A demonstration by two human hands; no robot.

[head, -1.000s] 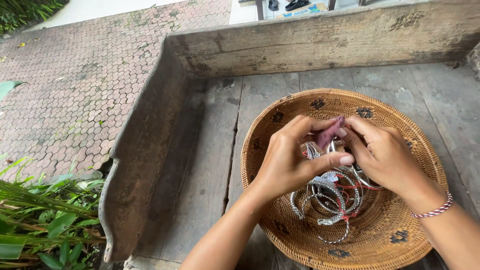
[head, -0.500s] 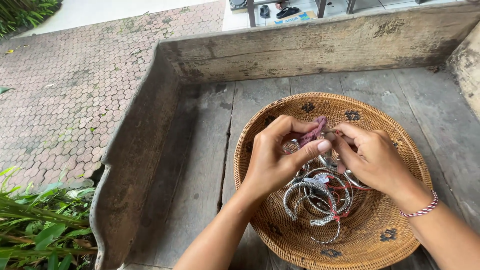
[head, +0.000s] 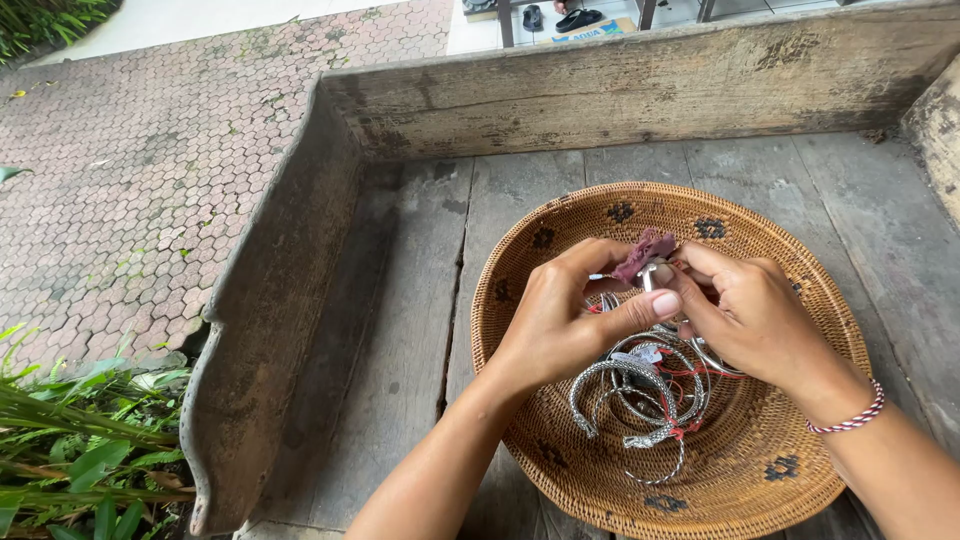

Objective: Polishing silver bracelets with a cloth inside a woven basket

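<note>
- Left hand: closed, fingers and thumb pinching a small purple cloth over the basket.
- Right hand: closed on a silver bangle, touching the cloth.
- Woven basket: on the wooden worktop, holding silver bangles with red threads directly below the hands.

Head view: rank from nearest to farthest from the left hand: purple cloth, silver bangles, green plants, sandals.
From the left hand:
1. Purple cloth, pinched at its fingertips.
2. Silver bangles, just below, in the basket.
3. Green plants, far lower left.
4. Sandals, top edge, beyond the wooden wall.
</note>
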